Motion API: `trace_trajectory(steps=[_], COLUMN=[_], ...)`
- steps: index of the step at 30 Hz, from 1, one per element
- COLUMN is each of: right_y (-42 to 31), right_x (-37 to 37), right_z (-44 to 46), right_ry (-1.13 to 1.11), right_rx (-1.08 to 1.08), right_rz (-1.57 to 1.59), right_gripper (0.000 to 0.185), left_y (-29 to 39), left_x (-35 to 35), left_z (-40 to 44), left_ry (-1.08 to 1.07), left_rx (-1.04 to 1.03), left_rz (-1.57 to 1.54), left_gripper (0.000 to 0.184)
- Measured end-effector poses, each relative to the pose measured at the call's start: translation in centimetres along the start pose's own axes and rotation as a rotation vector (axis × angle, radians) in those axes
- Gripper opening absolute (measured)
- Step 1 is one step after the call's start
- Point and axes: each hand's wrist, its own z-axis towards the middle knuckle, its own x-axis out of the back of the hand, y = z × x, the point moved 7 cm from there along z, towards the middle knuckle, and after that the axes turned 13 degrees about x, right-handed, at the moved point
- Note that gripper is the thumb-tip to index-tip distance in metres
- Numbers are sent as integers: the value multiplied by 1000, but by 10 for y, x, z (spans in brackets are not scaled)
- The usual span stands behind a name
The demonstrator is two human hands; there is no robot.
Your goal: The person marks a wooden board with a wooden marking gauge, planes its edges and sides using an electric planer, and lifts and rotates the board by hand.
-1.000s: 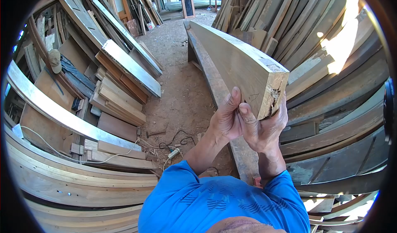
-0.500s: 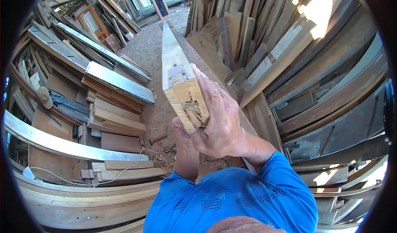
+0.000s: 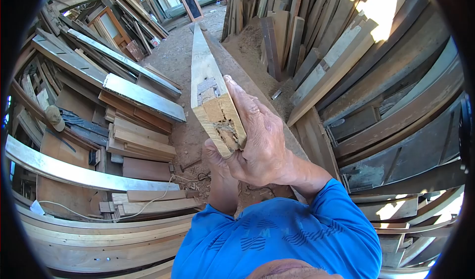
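Observation:
A long, thick wooden plank [image 3: 204, 66] is held up by its near end, whose sawn face shows dark cracks and holes. My right hand [image 3: 262, 140] presses along the right side of this end, its fingers pointing up and away. Under the lower left edge, my left hand [image 3: 216, 159] grips the plank, partly hidden behind it. The far end of the plank reaches a long bench-like board [image 3: 237, 73] on the floor side beyond.
Stacked boards [image 3: 143, 138] and a pale plank [image 3: 143, 98] lie at left. Upright timber [image 3: 297, 36] leans at right. A cable [image 3: 153, 200] and a hammer-like tool [image 3: 190, 165] are at lower left. A framed dark panel [image 3: 190, 4] stands at the back.
Since a second ago the plank's near end has swung left and turned its end face toward me. My right hand has moved onto its right side. The camera view has also shifted.

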Motion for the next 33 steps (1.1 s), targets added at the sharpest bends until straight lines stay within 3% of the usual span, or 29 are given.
trace_trajectory(steps=[13,18,21,24,26,29,30,33], right_y=[0,-9,-1,1,-1,-1,0,14], right_x=[11,44,56,55,57,63,64,69], right_z=[-17,-53,-118,-190,-257,-321,-351,-452], right_ry=[-86,-467,-690,-1065,-1108,-1084,-1110,-1148], right_rx=[-85,-309,-629,-1013,-1132,-1251,-1291,-1356], right_rz=[11,163,265,27,-28,-161,-176,-227], right_gripper=[99,114,113,95,83,63,59,51], left_y=[-10,-48,-108,-167,-198,-224,-232,-251], left_x=[4,-2,52,184,250,262,267,344], left_z=[4,-8,-13,-35,-54,-67,-63,-75], left_ry=[89,347,436,411,365,1029,1052,1034], left_rx=[-14,-39,239,280,288,329,326,412], left_rz=[18,70,-202,-126,-206,88,155,425], left_gripper=[54,53,62,69,76,85,89,77])
